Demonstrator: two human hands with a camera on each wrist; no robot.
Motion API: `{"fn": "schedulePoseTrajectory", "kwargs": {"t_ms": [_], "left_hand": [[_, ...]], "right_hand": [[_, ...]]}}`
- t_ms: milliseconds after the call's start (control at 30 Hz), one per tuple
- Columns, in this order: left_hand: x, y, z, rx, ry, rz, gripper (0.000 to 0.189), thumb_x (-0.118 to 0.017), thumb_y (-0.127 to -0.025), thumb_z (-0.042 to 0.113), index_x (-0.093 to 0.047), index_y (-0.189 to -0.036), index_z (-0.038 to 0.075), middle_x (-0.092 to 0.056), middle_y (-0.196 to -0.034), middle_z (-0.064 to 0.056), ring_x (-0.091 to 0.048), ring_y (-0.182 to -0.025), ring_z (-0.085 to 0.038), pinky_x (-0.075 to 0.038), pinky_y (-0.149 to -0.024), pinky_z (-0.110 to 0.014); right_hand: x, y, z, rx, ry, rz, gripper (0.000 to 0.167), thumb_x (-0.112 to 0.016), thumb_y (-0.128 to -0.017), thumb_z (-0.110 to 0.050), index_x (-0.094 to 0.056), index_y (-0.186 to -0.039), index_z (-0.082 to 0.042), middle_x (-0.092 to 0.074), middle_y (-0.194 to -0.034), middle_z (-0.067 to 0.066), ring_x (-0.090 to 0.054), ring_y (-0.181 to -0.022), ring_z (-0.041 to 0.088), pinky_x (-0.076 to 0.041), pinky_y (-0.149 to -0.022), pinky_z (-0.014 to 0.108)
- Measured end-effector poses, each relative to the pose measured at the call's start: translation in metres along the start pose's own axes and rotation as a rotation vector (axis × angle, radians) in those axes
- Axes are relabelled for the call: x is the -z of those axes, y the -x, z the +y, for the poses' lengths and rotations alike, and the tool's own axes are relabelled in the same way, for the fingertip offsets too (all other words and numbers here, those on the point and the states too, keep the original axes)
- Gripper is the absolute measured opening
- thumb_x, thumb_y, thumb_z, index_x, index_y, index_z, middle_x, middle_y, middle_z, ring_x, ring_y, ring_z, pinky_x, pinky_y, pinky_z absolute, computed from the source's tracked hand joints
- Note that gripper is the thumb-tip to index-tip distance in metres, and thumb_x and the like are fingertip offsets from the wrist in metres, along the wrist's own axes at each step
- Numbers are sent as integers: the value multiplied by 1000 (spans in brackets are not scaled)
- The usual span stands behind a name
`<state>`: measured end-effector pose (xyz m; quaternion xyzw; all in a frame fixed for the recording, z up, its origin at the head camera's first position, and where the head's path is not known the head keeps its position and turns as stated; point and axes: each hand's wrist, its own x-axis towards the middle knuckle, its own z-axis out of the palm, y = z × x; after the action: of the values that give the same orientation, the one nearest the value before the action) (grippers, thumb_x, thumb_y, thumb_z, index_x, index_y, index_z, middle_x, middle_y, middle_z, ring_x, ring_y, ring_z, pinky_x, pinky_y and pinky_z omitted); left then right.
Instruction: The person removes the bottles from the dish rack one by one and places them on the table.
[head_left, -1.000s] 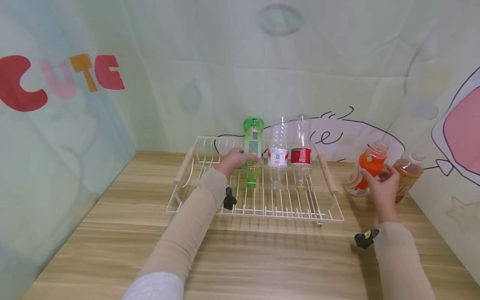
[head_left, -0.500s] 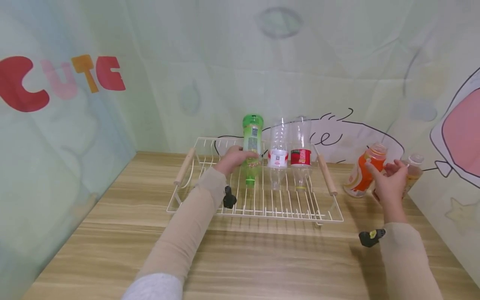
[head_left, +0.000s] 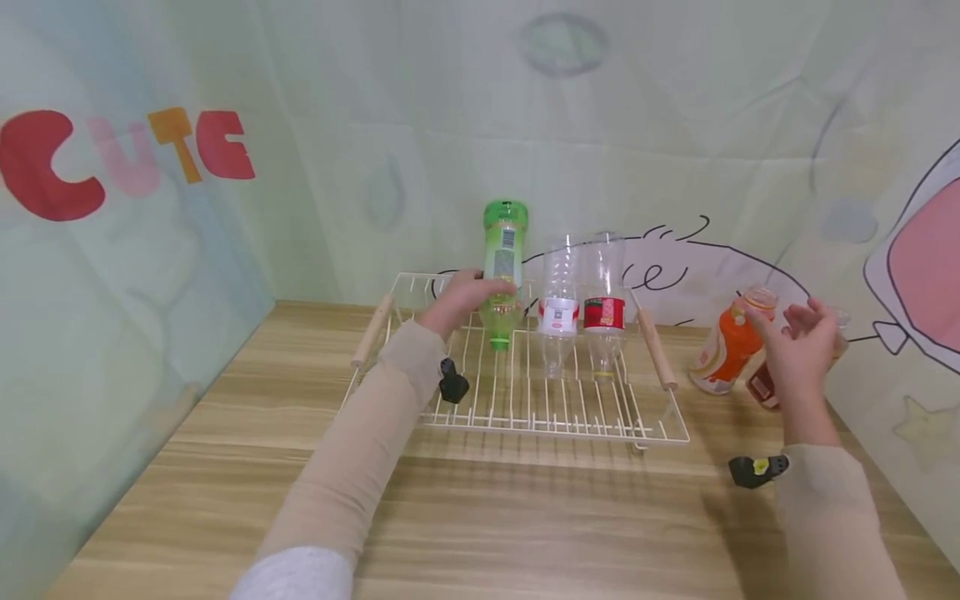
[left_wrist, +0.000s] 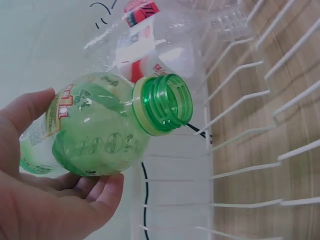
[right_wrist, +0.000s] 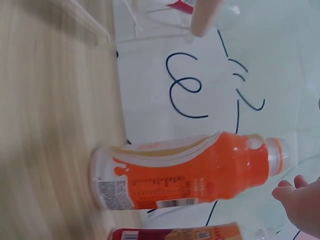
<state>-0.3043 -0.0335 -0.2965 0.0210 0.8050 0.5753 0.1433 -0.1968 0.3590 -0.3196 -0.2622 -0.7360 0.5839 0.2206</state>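
Note:
My left hand [head_left: 463,298] grips a green plastic bottle [head_left: 504,250], which hangs neck down above the white wire rack [head_left: 525,429]. Its uncapped mouth shows in the left wrist view, and the thumb and fingers lie around the bottle [left_wrist: 100,130]. To the right of the rack stands an orange-labelled bottle [head_left: 738,337]. My right hand [head_left: 806,358] is beside it, holding nothing, with its fingers loosely bent. Partly hidden behind that hand is a bottle with a dark red label [head_left: 762,387]; its label [right_wrist: 175,234] also shows in the right wrist view.
Two clear bottles, one with a white label [head_left: 558,317] and one with a red label [head_left: 603,313], stand neck down in the rack. Wooden handles [head_left: 656,348] flank the rack on the wooden table [head_left: 555,517]. A printed cloth [head_left: 450,167] hangs close behind.
My left hand has lifted the green bottle higher above the rack. My right hand has moved rightward, from in front of the orange-labelled bottle to in front of the dark red one.

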Motion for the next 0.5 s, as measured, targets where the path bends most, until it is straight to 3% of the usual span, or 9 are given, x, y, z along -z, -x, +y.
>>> {"fn": "schedulePoseTrajectory", "kwargs": {"t_ms": [200, 500], "left_hand": [[2, 7, 12, -29, -10, -29, 57, -69, -87, 34, -51, -133, 6, -60, -122, -11, -52, -118, -29, -36, -106, -52], [-2, 14, 21, -109, -47, -69, 57, -70, -86, 32, -51, -134, 7, -60, -124, -10, -54, -117, -28, -38, -106, -48]], "right_hand": [[-4, 8, -13, 78, 19, -21, 90, -70, -83, -45, -13, -151, -30, -24, -156, -1, -20, -145, 10, -20, -116, 26], [-12, 26, -31, 220, -19, -82, 79, -68, -88, -32, -19, -149, -27, -35, -147, -1, -28, -142, 11, -26, -114, 26]]}}
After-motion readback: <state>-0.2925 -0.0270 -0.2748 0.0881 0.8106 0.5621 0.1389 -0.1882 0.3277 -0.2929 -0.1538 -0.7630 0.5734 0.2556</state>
